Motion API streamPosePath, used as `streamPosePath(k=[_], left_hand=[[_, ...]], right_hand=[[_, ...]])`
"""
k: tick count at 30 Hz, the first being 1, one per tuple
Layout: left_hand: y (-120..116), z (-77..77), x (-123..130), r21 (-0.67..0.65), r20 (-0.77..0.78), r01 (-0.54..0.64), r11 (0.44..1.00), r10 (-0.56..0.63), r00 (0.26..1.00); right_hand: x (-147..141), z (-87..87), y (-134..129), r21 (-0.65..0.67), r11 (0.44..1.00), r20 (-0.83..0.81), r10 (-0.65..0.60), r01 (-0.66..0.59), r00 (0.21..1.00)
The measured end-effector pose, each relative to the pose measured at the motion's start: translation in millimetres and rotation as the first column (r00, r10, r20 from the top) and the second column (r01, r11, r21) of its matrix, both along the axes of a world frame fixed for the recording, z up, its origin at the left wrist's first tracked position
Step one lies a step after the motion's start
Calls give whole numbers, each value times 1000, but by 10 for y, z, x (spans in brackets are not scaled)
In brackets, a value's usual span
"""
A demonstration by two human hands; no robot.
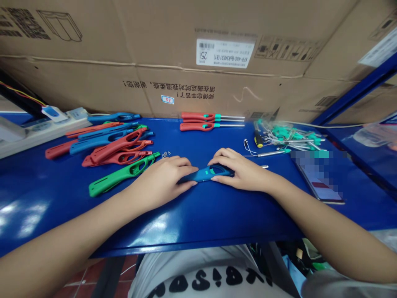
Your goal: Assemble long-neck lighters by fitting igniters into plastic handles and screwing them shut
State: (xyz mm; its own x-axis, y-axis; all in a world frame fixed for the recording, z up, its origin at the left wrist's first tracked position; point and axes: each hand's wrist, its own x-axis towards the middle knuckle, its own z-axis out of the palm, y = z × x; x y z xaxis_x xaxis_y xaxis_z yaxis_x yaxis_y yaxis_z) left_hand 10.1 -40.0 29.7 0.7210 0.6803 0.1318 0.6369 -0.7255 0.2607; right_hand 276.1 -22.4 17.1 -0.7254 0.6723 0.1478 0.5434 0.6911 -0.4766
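A blue long-nosed lighter (203,174) with a green trigger lies level between my hands, low over the blue table. My left hand (166,178) closes its fingers and thumb round the handle end. My right hand (237,169) grips the other end, by the trigger opening; a metal tube tip (264,166) shows beyond the wrist. Left of my left hand lies a green lighter shell (120,176) without a tube. Behind my right hand rests a loose metal tube with a green end (273,153) and a thin white wire.
Red and blue lighter shells (105,142) are piled at the left. Red lighters with tubes (198,126) lie at the back. Green-ended tubes (294,134), a screwdriver (258,138) and a phone (322,182) are at the right. A cardboard box (173,54) walls the back; a power strip (40,132) stands left.
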Motion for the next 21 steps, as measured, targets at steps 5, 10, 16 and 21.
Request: streamPosePath(k=[5,10,16,21], left_hand=[[-7,5,-3,8,-2,-6,1000,6,1000],[-17,0,3,18,-8,-14,1000,14,1000],[-22,1,3,20,-10,-17,1000,17,1000],[-20,-22,6,-9,-7,-27,1000,27,1000]], right_hand=[[-3,0,1,17,1000,11,6,-6,1000],[3,-3,0,35,999,31,14,-16,999],[7,4,2,45,999,37,19,-20,999],[3,4,5,27,999,21,24,-24,1000]])
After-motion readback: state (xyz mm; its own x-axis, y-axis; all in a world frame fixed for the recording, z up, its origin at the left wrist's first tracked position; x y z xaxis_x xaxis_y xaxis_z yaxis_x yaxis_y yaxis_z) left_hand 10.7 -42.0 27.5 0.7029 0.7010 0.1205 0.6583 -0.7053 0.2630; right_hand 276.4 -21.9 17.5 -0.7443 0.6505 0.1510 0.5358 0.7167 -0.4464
